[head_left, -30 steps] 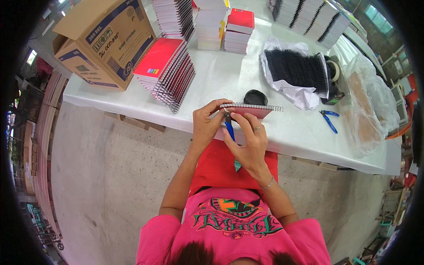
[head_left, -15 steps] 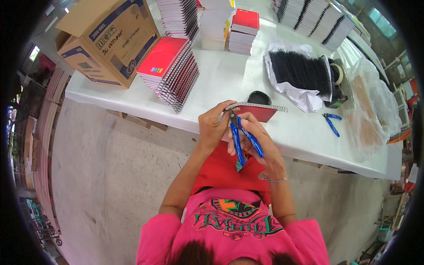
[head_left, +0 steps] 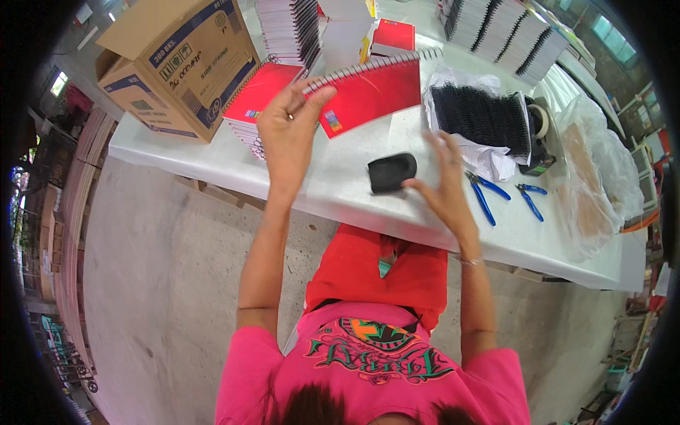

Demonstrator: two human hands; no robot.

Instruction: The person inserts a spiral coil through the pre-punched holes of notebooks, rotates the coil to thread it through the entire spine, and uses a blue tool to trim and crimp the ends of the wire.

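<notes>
Notebook (head_left: 372, 92), red, spiral already in, pinched by left hand (head_left: 287, 131) above stack (head_left: 258, 106), not yet down; right hand (head_left: 443, 191) open, empty, pliers (head_left: 485, 195) just beside.

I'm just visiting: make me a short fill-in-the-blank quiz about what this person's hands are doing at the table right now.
1. The left hand holds up a spiral notebook whose cover is ____.
2. The right hand rests on the white table beside a small ____ pad.
3. The pliers lying right of that hand have ____ handles.

Missing words: red; black; blue
</notes>
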